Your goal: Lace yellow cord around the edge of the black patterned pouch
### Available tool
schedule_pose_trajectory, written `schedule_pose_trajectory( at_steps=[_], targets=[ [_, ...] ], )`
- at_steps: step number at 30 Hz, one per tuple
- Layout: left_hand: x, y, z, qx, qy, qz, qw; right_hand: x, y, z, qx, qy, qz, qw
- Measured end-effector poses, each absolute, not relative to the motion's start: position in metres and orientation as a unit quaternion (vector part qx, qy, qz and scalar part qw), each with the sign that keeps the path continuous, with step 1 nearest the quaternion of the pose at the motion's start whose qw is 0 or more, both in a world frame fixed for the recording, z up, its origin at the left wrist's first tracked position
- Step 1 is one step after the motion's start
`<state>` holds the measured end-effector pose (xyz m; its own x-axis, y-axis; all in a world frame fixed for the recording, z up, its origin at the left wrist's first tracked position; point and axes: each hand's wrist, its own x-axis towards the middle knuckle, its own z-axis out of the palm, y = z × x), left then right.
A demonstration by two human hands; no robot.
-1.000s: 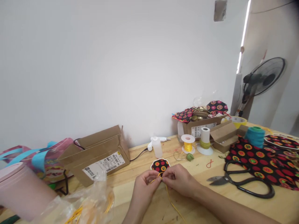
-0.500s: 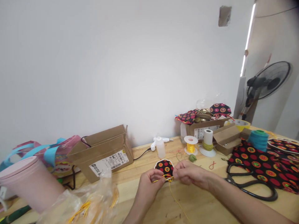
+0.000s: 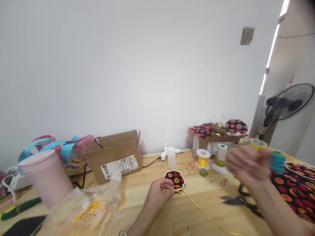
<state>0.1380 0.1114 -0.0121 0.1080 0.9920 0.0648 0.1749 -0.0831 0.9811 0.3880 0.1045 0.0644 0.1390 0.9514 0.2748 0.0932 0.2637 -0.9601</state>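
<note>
My left hand (image 3: 161, 193) pinches a yellow cord (image 3: 200, 207) between thumb and fingers, at the lower edge of a small patterned fabric piece (image 3: 175, 178) with a pale rim. From there the cord runs down to the right across the table. Whether the fingers also grip the fabric is hidden. My right hand (image 3: 248, 164) is raised at the right, apart from the cord's visible part and smeared by motion, so its fingers cannot be made out. Below it lie black-handled scissors (image 3: 233, 200), partly covered by my forearm.
Behind stand a yellow thread spool (image 3: 203, 161), a white spool (image 3: 221, 153), a white bottle (image 3: 171, 159) and a filled carton (image 3: 205, 143). At left are an open cardboard box (image 3: 95, 168), a plastic bag (image 3: 73, 209) and a pink cup (image 3: 48, 180). Patterned cloth (image 3: 292, 193) lies right.
My right hand has left the cord beside my left hand and swung up to the right. The cord now stretches farther right. My left hand still pinches at the fabric; the view has shifted.
</note>
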Motion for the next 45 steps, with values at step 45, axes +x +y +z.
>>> schedule_pose_trajectory(
  at_steps=[45],
  targets=[
    [0.132, 0.110, -0.013, 0.672, 0.522, 0.344, 0.397, 0.302, 0.109, 0.001, -0.437, -0.741, 0.391, 0.327]
  ],
)
